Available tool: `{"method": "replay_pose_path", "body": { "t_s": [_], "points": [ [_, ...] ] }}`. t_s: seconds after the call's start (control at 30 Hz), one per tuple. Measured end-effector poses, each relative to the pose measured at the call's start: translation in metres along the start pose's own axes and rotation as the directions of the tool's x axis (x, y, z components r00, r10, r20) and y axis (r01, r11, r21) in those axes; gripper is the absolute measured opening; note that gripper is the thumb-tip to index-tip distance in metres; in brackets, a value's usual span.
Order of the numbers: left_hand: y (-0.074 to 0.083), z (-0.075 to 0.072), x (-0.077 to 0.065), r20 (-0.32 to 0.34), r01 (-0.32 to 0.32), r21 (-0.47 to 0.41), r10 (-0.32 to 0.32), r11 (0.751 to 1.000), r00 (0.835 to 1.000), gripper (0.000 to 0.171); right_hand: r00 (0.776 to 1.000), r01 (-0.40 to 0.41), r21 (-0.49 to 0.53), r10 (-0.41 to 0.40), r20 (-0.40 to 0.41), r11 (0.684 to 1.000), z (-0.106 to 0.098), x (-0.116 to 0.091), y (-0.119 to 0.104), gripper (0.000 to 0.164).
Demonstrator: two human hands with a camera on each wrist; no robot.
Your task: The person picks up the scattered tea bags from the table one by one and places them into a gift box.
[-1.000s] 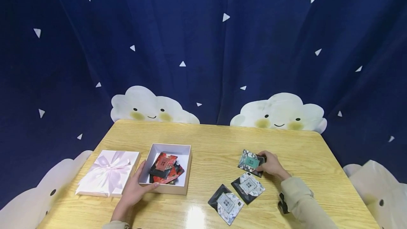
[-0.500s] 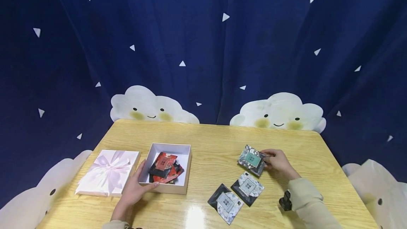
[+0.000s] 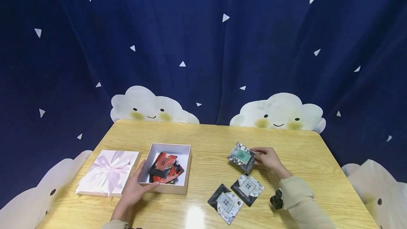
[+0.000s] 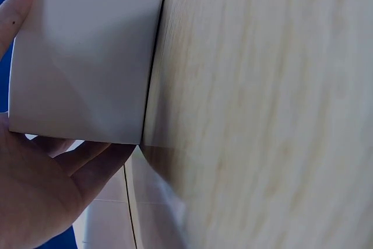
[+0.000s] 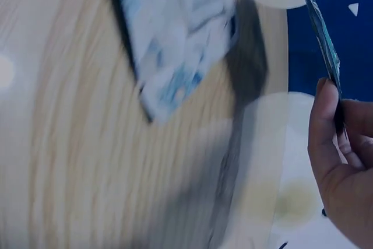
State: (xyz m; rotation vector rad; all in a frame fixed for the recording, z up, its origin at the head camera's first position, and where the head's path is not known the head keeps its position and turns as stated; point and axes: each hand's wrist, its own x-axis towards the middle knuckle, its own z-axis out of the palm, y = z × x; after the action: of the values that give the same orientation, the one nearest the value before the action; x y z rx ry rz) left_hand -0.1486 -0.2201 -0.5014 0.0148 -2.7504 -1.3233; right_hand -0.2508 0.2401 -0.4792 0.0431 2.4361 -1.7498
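My right hand (image 3: 269,160) pinches a flat black-and-floral sachet (image 3: 243,156) with a green label by its edge, thumb on one face and fingers on the other. In the right wrist view that sachet (image 5: 326,48) stands edge-on, raised off the table. My left hand (image 3: 135,189) grips the near left corner of an open box (image 3: 179,189), its thumb along the front wall and its fingers along the left side. Inside the box lie several red-and-black sachets (image 3: 163,163), overlapping. Two white-and-black floral sachets lie on the table, one nearer (image 3: 225,203) and one farther (image 3: 248,186).
Left of the box lies its white lid (image 3: 109,172) with a pale lilac ribbon bow, close beside my left hand. The wooden table (image 3: 210,137) ends at a dark blue curtain (image 3: 203,45) printed with clouds and triangles.
My right hand has lifted the green-labelled sachet from the table and carried it left toward the box. The left hand, box and lid have stayed put.
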Motion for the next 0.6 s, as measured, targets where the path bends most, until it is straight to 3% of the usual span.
{"method": "replay_pose_path", "body": {
  "t_s": [0.37,0.6],
  "points": [
    [0.0,0.0,0.0,0.006,0.006,-0.004,-0.006,1.0,1.0,0.099,0.998,0.053,0.103,-0.055,0.017,0.993,0.029,0.008,-0.024,0.032],
    [0.001,-0.001,0.001,0.014,0.012,-0.011,-0.012,1.0,1.0,0.1,1.0,0.021,0.266,-0.024,0.009,0.964,0.052,0.013,-0.046,0.034]
  ]
}}
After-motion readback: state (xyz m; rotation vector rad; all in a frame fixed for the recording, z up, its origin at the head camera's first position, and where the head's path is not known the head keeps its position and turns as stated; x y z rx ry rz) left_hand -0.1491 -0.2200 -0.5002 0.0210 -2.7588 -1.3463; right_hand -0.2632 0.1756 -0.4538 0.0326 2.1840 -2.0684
